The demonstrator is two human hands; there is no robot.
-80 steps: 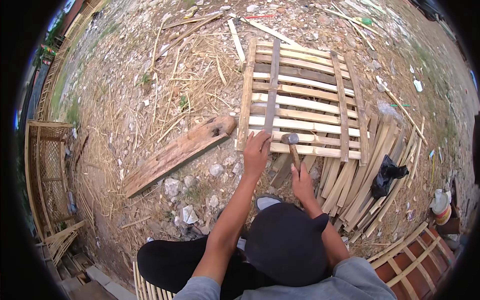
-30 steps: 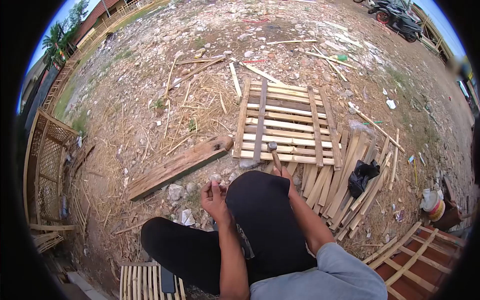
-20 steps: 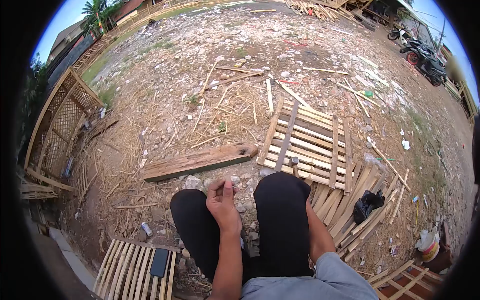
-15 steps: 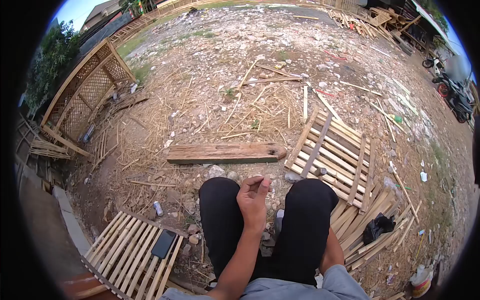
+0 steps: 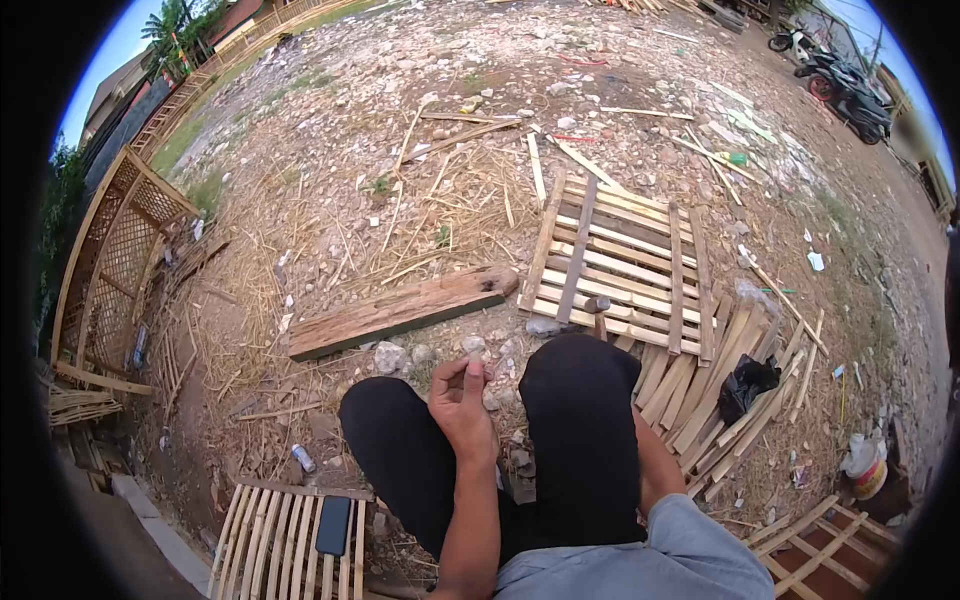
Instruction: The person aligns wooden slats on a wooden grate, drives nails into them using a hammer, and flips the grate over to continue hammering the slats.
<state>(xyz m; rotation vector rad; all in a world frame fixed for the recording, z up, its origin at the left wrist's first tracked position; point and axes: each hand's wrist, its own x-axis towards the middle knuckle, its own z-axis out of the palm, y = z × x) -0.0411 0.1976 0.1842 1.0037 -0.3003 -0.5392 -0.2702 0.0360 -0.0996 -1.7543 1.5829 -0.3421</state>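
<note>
My left hand (image 5: 460, 400) is raised between my knees with its fingers curled and thumb pressed in. Whatever it may pinch is too small to make out. My right forearm (image 5: 657, 460) runs down behind my right thigh, and the hand itself is hidden. A hammer (image 5: 598, 305) shows its head and part of its handle just beyond my right knee, over the slatted wooden panel (image 5: 570, 265). I cannot tell whether the hidden hand holds it. In front of my knees a thick wooden beam (image 5: 400, 312) lies at a slant on the ground.
A phone (image 5: 334, 526) lies on a slatted piece (image 5: 262, 530) at lower left, near a can (image 5: 303, 458). Loose wood strips (image 5: 680, 425) and a black plastic bag (image 5: 748, 384) are to the right. Beyond are a bucket (image 5: 866, 470), a lattice panel (image 5: 110, 265) and parked motorbikes (image 5: 845, 95).
My view has turned to the right, so the beam and panel sit further left and tilted. The left hand stays curled. The hammer has shifted slightly against the panel.
</note>
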